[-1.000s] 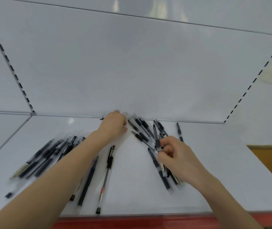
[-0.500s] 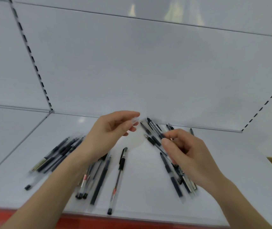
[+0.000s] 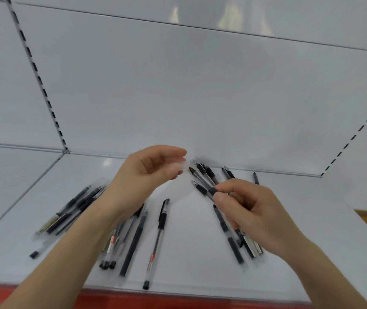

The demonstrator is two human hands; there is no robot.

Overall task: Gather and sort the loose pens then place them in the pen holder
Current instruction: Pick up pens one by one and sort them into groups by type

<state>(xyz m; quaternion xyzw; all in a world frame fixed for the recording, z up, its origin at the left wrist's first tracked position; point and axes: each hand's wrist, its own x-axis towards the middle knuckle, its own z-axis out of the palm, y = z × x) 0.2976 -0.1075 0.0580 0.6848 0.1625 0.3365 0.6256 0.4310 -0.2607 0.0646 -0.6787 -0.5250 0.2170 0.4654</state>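
at frame centre the left hand (image 3: 147, 172) pinches what looks like a clear cap (image 3: 183, 164), and the right hand (image 3: 249, 210) pinches a bare-tipped pen (image 3: 202, 180). so light a pinch may drop the cap, or the tip may mark the shelf (image 3: 189, 253). no holder is in view; the other pens (image 3: 133, 237) lie loose, lower left and right.

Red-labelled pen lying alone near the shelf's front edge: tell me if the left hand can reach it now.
Probably yes. The pen lies uncovered beside the left forearm, with nothing over it. But the left hand pinches a small clear piece and would likely have to drop that first.
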